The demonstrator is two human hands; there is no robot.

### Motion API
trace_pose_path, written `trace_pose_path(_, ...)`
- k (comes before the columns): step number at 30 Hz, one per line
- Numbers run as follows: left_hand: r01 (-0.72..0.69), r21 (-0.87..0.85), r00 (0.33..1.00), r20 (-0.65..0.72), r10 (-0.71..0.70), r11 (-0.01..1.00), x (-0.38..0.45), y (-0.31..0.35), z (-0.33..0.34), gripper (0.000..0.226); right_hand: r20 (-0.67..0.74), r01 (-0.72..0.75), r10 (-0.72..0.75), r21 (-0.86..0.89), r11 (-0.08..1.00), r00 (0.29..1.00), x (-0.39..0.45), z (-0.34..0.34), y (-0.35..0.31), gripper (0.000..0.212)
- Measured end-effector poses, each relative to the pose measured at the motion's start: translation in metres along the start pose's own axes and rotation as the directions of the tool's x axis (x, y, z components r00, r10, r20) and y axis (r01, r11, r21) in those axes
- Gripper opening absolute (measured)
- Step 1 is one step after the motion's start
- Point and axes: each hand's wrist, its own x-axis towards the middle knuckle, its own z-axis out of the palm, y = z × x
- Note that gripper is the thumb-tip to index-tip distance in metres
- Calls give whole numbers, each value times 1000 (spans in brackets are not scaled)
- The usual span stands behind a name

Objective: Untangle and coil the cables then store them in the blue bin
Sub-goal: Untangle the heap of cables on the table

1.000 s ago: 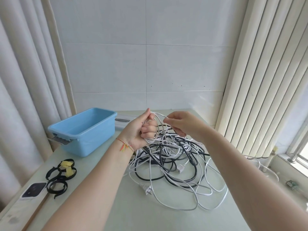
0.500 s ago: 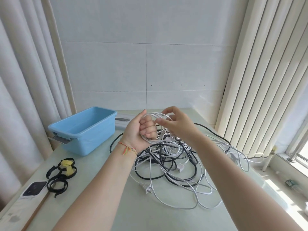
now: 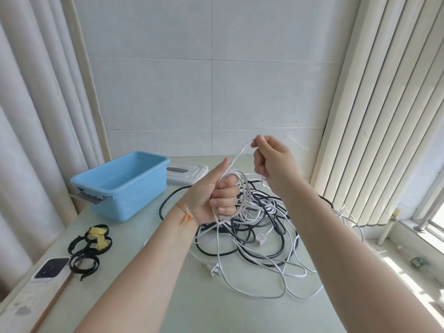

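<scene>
1. Head view: the left hand [image 3: 211,195] is a closed grip around several loops of a thin white cable [image 3: 242,188], thumb up along the strand. The right hand [image 3: 274,162] pinches the same cable between fingertips, raised just above and to the right, with a short taut run between the two hands.
2. The rest of the white cable trails down into the tangle [image 3: 259,227] of black and white cords lying on the surface [image 3: 216,308], with a white plug [image 3: 213,269] at its near edge. The blue bin [image 3: 120,183] stands open to the left, near the tangle but apart from it.
3. The cable looks light, limp and smooth, so I judge that loops will spring loose unless the fist stays tight; feeding it through a fingertip pinch near the coil seems the sound hold.
4. Black straps [image 3: 89,251] lie left of the arms, likely for binding the coil.
</scene>
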Motion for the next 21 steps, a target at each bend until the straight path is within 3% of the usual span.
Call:
trace_pose_path(2, -22, -13, 1000, -3, 22, 1000, -2, 1, -1, 51, -32, -87, 86, -39, 995, 996, 1, -3, 0, 26)
trace_pose_path(4, -55, -21, 997, -55, 53, 998, -3, 2, -1, 51, 16, -192, 196, -143, 971, 980, -2, -3, -2, 24)
trace_pose_path(6, -84, -6, 990, -116, 83, 996, -2, 4, 0, 53, 80, -203, 227, -232, 951, 971, -8, -1, -4, 24)
trace_pose_path(8, -104, -15, 982, -159, 101, 994, -1, 3, 2, 56, 181, -145, 208, -308, 940, 961, -16, 4, -7, 27)
trace_pose_path(12, -156, -35, 961, -237, 143, 987, 2, 5, 3, 52, 372, 137, 125, -603, 786, 920, -24, 17, -3, 37)
trace_pose_path(17, -178, -62, 914, -380, 142, 982, 1, 10, 1, 63, 330, 148, 130, -696, 703, 935, -24, 20, -3, 13)
trace_pose_path(18, -170, -33, 903, -405, 142, 985, 2, 10, 1, 63, 314, 137, 138, -712, 688, 939, -24, 21, -2, 16)
trace_pose_path(21, -156, -21, 890, -437, 131, 988, 0, 10, -1, 62, 298, 27, 197, -607, 794, 934, -21, 16, -2, 22)
